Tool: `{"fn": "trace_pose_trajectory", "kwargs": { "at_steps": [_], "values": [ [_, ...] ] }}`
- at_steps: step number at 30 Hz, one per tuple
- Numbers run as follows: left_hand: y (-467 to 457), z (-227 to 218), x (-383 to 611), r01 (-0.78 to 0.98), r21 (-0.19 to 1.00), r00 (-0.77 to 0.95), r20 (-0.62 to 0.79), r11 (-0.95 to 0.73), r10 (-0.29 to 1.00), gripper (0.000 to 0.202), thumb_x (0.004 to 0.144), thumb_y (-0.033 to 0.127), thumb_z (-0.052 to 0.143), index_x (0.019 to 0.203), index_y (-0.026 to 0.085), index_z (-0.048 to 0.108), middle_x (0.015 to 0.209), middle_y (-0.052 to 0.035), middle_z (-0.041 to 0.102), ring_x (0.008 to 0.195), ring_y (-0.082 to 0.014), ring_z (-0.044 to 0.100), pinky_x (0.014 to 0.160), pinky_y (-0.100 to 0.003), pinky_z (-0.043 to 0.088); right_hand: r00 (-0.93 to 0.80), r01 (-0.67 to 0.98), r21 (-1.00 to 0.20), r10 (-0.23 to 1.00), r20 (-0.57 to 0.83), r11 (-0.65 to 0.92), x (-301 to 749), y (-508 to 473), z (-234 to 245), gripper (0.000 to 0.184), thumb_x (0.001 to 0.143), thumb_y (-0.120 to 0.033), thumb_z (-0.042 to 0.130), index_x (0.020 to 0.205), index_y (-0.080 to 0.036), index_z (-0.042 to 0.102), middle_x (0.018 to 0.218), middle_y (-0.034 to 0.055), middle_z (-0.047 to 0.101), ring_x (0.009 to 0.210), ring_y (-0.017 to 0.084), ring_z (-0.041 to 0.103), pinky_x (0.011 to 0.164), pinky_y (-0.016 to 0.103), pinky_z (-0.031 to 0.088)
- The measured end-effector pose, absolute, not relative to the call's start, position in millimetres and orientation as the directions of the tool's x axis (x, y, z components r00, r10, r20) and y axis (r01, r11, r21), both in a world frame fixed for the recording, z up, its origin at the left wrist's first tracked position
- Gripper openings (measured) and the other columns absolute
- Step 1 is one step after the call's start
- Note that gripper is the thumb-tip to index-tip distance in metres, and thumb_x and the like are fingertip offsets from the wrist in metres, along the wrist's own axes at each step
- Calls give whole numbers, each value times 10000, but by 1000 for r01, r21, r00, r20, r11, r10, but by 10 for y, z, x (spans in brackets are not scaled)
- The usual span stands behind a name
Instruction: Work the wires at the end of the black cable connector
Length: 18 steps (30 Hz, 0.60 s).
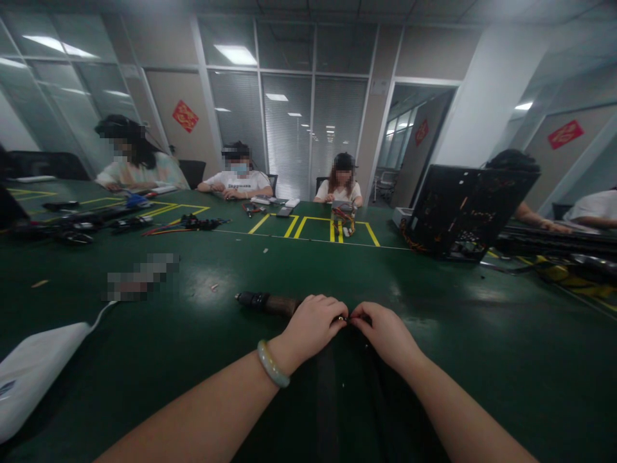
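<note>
Close together over the green table [231, 399], my two hands meet at a small dark part with a shiny metallic spot [342, 318]. My left hand [313, 325], with a bangle [272, 364] on its wrist, pinches this part between thumb and fingers. From the other side, the fingertips of my right hand [385, 331] are pinched on its right end. The part is too small to name. Just behind my left hand lies a dark cylindrical tool [270, 303] with a narrow, chuck-like tip pointing left; my hand hides its right end.
At left lie a white power-bank-like box [41, 366] with a cable and a blurred-out item [142, 278]. Dark cabled parts [197, 222] spread at the far left. A black computer case [467, 212] stands at right. Several people sit around the table, which bears yellow tape lines [315, 218].
</note>
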<state>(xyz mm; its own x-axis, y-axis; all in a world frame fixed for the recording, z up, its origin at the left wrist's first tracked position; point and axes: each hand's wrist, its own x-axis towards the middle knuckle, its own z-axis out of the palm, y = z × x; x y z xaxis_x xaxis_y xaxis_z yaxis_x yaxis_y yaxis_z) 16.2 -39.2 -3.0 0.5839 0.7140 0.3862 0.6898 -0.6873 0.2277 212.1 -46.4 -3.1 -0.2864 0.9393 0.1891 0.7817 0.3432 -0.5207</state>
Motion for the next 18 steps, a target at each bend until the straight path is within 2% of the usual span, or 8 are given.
{"fn": "trace_pose_trajectory", "kwargs": {
  "at_steps": [11, 18],
  "values": [
    [-405, -12, 139, 691, 209, 590, 388, -691, 708, 94, 855, 259, 646, 935, 222, 614, 931, -2, 639, 901, -200, 572, 803, -341, 411, -305, 758, -558, 940, 154, 338, 2089, -519, 27, 98, 850, -246, 581, 871, -232, 676, 838, -5, 690, 764, 164, 625, 667, 245, 421],
    [-404, -31, 132, 678, 239, 583, 400, -695, 707, 160, 819, 242, 688, 952, 233, 599, 947, 15, 634, 905, -195, 570, 817, -343, 410, -295, 756, -571, 946, 136, 319, 2081, -529, 21, 105, 854, -267, 577, 860, -231, 675, 825, 1, 688, 750, 171, 620, 650, 249, 416]
  ]
}}
